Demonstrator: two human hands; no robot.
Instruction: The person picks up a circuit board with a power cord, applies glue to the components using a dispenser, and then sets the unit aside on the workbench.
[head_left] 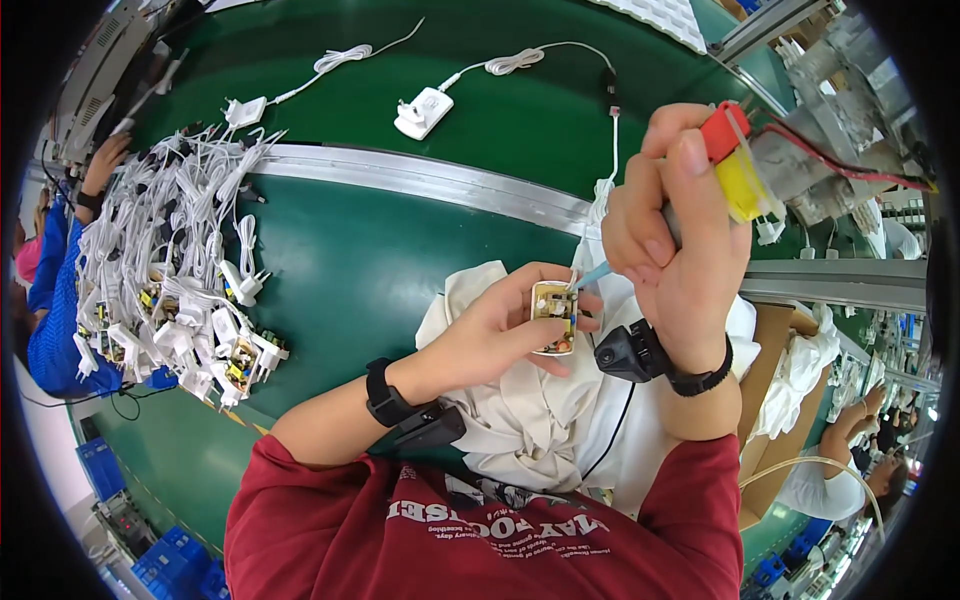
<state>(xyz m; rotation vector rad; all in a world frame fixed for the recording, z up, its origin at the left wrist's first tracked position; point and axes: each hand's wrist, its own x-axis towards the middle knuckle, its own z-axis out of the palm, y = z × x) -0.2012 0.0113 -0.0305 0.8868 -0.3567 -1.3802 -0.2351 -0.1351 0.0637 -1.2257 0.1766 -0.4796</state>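
Observation:
My left hand (485, 330) is closed around a small white power adapter housing (537, 290), its thumb lying across the front. The housing's open side faces up and shows a circuit board (553, 308) with small components. My right hand (685, 230) is raised above it, fingers wrapped round a dispensing tool with a blue tapered tip (594, 275). That tip points down to the upper right edge of the housing; I cannot tell whether it touches. A red and yellow block (735, 160) shows beside my right thumb; whether it belongs to the tool is unclear.
A heap of white adapters with cables (180, 270) lies on the left of the green bench. Beyond a metal rail (400, 175) are two adapters (424, 113) (245, 112) with coiled cords. White cloth (520, 420) covers my lap; a cardboard box (785, 400) stands right. Co-workers sit both sides.

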